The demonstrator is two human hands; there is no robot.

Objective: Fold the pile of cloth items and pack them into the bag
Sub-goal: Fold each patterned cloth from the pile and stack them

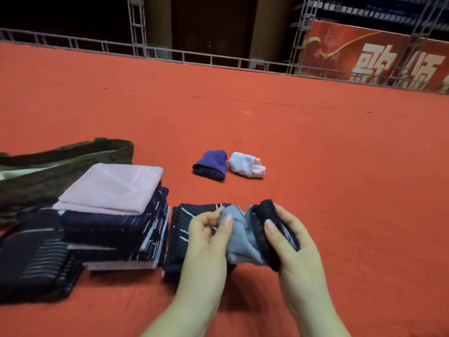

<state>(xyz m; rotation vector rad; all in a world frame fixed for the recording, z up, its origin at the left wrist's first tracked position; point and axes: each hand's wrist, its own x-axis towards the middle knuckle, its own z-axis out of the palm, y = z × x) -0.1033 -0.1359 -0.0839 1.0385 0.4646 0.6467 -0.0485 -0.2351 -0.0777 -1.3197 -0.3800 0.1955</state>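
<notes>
Both my hands hold a grey and black sock bundle (245,242) low in the middle of the view. My left hand (206,239) pinches its grey part, and my right hand (289,242) grips the black cuff turned around it. Under my left hand lies a folded dark patterned cloth (181,229). A stack of folded cloths (114,215) topped by a pink one stands to the left, with another dark folded pile (31,261) at the far left. The brown bag (48,164) lies open behind the stack.
Two rolled sock bundles, a purple one (211,164) and a pale pink-white one (246,164), sit on the red carpet (315,154) ahead. A metal truss rail (170,54) and a red banner (376,54) bound the far edge.
</notes>
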